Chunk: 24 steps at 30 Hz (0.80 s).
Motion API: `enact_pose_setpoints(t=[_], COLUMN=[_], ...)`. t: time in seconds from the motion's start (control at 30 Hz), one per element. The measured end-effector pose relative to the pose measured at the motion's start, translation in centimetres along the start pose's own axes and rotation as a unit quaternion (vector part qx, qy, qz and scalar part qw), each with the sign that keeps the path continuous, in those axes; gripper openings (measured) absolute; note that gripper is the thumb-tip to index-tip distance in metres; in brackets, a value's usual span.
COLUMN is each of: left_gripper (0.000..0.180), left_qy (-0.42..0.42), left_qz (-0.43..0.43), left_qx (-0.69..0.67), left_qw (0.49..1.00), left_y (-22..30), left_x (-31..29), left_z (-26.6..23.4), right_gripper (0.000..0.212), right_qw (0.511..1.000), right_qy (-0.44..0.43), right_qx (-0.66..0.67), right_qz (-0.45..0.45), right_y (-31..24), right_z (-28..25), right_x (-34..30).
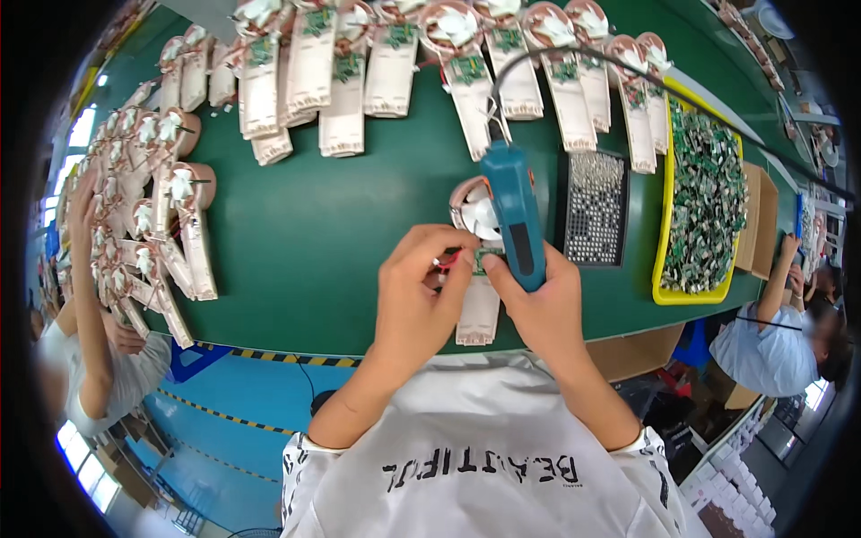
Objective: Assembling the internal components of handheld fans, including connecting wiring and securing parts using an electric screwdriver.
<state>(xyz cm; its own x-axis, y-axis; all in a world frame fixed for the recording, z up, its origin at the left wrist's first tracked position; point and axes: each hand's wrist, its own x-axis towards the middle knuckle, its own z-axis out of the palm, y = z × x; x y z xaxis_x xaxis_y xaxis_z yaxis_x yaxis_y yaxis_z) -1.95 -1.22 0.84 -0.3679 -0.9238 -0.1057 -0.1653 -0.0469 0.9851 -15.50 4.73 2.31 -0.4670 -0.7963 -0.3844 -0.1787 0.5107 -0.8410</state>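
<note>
In front of me on the green table lies a pale pink housing (478,314) with a round end that holds a white piece (482,215). A small green circuit board (485,260) sits in its middle. My left hand (420,285) is pinched at the board's left side, over thin red wires (441,263). My right hand (549,309) has its thumb on the board's right edge; its other fingers are mostly hidden. A blue corded hand tool (516,211) with orange parts overlaps this hand, and I cannot tell whether the hand touches it.
Similar housings (390,81) line the far side, and more are heaped (134,206) at left. To the right stand a black tray (568,215) of small metal parts and a yellow bin (664,242) of circuit boards. A black cable (619,63) arches overhead. Other people work at both sides.
</note>
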Motion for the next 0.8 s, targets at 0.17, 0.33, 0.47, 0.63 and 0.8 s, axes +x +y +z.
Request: enact_pose_setpoints(t=[0.17, 0.33, 0.47, 0.63, 0.8], left_gripper=[0.015, 0.032, 0.033, 0.029, 0.031], left_qy=[-0.037, -0.071, -0.063, -0.037, -0.034], left_qz=[0.007, 0.007, -0.007, -0.026, -0.011], left_qx=[0.023, 0.030, 0.007, 0.021, 0.018], left_qw=[0.999, 0.997, 0.998, 0.999, 0.999], left_y=[0.6, 0.3, 0.1, 0.9, 0.3], left_x=[-0.2, -0.5, -0.3, -0.9, 0.0], left_z=[0.5, -0.5, -0.6, 0.5, 2.7], right_gripper=[0.020, 0.022, 0.024, 0.047, 0.097], right_qw=[0.999, 0.998, 0.997, 0.943, 0.758], right_qy=[0.010, -0.002, 0.005, 0.010, -0.047], right_qx=[0.028, 0.041, 0.005, 0.311, 0.485], right_qz=[0.010, -0.053, -0.083, -0.115, -0.434], right_y=[0.9, 0.4, 0.5, -0.4, -2.0], right_z=[-0.6, -0.5, -0.6, -6.7, -10.6], right_x=[-0.1, 0.2, 0.3, -1.1, 6.1])
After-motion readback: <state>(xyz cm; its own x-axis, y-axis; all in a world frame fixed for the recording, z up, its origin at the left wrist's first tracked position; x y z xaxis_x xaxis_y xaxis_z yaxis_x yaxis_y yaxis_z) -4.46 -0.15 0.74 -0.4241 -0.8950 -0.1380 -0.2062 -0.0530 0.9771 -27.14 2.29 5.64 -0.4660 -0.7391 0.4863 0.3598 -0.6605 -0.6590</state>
